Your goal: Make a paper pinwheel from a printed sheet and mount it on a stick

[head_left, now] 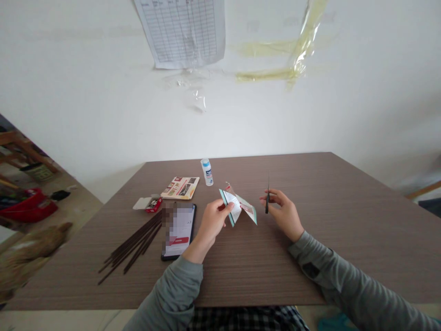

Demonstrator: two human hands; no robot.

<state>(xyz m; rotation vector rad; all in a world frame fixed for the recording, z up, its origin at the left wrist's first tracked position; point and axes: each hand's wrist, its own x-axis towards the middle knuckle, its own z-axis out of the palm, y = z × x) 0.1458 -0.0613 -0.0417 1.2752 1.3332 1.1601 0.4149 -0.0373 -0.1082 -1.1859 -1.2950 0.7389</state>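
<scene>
Phone (182,230) on table (344,230), sticks (136,239) to its left, booklet (181,188) behind, bottle (207,173) right of booklet, paper (236,212) right of phone

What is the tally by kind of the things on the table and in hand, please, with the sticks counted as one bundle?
Held paper: 1
Bladed tool: 1
Tube: 1
Paper stack: 1
Box: 1
Phone: 1
Stick bundle: 1
Total: 7

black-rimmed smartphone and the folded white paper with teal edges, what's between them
In the head view, the left hand is between the black-rimmed smartphone and the folded white paper, which it pinches.
</scene>
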